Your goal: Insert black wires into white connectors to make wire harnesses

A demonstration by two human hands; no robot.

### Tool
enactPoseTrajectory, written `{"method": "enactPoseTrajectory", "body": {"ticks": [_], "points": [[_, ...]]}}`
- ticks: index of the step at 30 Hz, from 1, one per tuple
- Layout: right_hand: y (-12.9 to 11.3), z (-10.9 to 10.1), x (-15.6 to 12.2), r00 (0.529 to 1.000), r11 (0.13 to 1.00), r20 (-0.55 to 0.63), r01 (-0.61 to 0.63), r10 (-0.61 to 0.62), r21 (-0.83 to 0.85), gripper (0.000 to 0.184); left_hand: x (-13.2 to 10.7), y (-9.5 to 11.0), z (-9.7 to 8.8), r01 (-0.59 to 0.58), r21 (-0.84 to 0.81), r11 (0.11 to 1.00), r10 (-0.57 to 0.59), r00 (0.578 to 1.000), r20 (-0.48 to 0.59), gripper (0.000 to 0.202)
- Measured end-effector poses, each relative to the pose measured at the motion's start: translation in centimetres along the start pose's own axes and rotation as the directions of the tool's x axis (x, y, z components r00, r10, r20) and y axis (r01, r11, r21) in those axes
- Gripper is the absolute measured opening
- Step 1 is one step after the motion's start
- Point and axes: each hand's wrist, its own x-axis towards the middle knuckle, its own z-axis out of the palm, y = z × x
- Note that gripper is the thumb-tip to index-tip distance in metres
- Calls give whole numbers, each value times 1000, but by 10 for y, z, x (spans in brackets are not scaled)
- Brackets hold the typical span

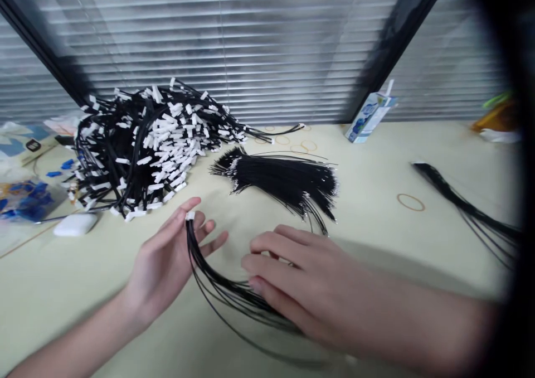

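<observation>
Between the thumb and fingers of my left hand (167, 261) is a small white connector (190, 216), its other fingers loosely spread. Several black wires (221, 282) hang from the connector and curve down to the right, passing under my right hand (301, 272). That hand is closed over the wires with its fingers bent. Whatever lies between its fingertips is hidden. Just behind both hands lies a flat bundle of loose black wires (280, 174) with bare-looking metal tips.
A large heap of black cables with white connectors (167, 138) sits back left. Nearby are a white case (76, 224) and a bag of blue pieces (29, 199). A drink carton (370, 119) stands by the blinds. On the right lie a rubber band (411, 202) and another wire bundle (463, 202).
</observation>
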Motion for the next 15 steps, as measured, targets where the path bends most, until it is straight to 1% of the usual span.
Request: {"method": "enactPoseTrajectory", "body": {"ticks": [2, 4, 6, 8, 10, 12, 13, 15], "points": [[3, 6, 0, 998, 995, 3, -62, 62, 78, 20, 2, 0, 1, 31, 76, 997, -30, 999, -13, 18], [5, 13, 0, 982, 965, 13, -185, 186, 184, 23, 0, -4, 3, 79, 226, 971, -79, 997, -13, 17], [5, 19, 3, 946, 892, 79, -324, 316, 316, 29, -3, -9, 6, 126, 381, 916, -143, 990, 17, 19], [5, 23, 5, 891, 763, 225, -454, 394, 460, 39, -7, -12, 8, 128, 506, 853, -189, 979, 71, 20], [3, 24, 8, 837, 603, 392, -547, 382, 580, 44, -10, -14, 9, 88, 593, 800, -203, 970, 131, 23], [1, 25, 10, 807, 476, 481, -591, 343, 651, 42, -13, -15, 9, 21, 666, 746, -188, 966, 180, 25], [0, 25, 11, 804, 439, 497, -595, 327, 673, 39, -14, -15, 9, -22, 704, 710, -175, 963, 207, 24], [0, 25, 13, 803, 399, 503, -596, 320, 697, 32, -18, -15, 9, -125, 773, 622, -151, 949, 275, 19]]}}
